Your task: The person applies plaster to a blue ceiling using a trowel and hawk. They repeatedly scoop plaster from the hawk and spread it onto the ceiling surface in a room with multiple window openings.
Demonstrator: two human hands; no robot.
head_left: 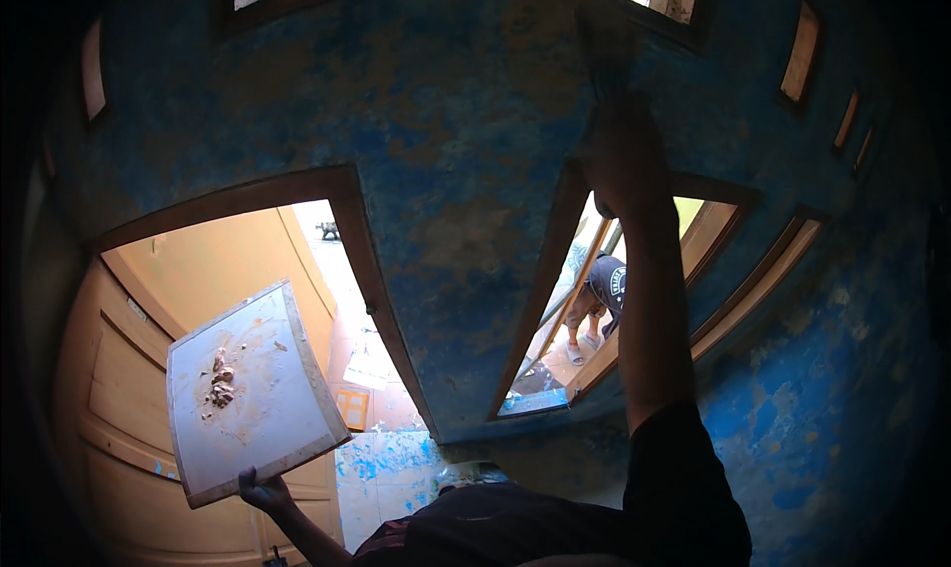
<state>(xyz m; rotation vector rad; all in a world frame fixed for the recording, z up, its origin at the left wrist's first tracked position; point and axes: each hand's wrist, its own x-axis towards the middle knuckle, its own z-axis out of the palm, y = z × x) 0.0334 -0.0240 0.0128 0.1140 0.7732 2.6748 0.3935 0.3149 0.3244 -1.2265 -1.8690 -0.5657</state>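
My left hand (263, 490) grips the lower edge of a white rectangular board (282, 369) with a worn rim, held tilted at the left. Clumps of pinkish-brown filler (220, 381) and thin smears lie on its face. My right arm is stretched up against the blue, patchy wall (466, 151). In shadow, my right hand (626, 161) is closed round a flat-bladed scraper (606, 47), whose blade points up along the wall. The scraper is dark and blurred, so I cannot tell whether its blade touches the wall.
A wooden door (129, 389) stands open at the left, beside a brown door frame (347, 196). Behind my right arm is a wooden window frame (535, 329), with a bending person (606, 285) outside. Blue paint flakes (386, 453) litter the tiled floor.
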